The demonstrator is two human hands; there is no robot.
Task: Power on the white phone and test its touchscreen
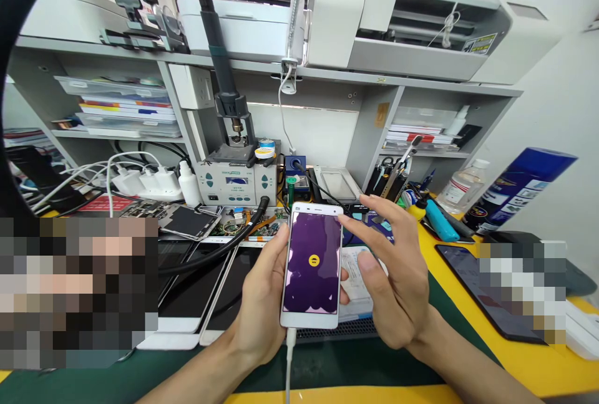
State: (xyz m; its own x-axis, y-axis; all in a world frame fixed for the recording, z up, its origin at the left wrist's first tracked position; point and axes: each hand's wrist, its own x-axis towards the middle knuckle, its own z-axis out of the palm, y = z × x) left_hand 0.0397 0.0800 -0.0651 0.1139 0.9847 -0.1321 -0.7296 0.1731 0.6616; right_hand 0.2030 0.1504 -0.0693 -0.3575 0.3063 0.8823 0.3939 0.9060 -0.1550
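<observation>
A white smartphone [312, 267] is held upright in my left hand [262, 304], thumb along its left edge and fingertips showing past its right edge. Its lit screen is purple with a small yellow round icon in the middle and pale patches along the borders. A white charging cable [291, 354] is plugged into the phone's bottom end. My right hand [397, 273] hovers at the phone's right side with fingers spread, holding nothing. Its index fingertip is at the screen's upper right corner; whether it touches the glass I cannot tell.
Behind the phone stand a grey soldering station [236, 182] and circuit boards [234, 220]. A black hose [219, 251] crosses several white-framed panels [180, 298] at left. A dark tablet [482, 292], clear bottle [463, 186] and blue spray can [519, 192] are at right.
</observation>
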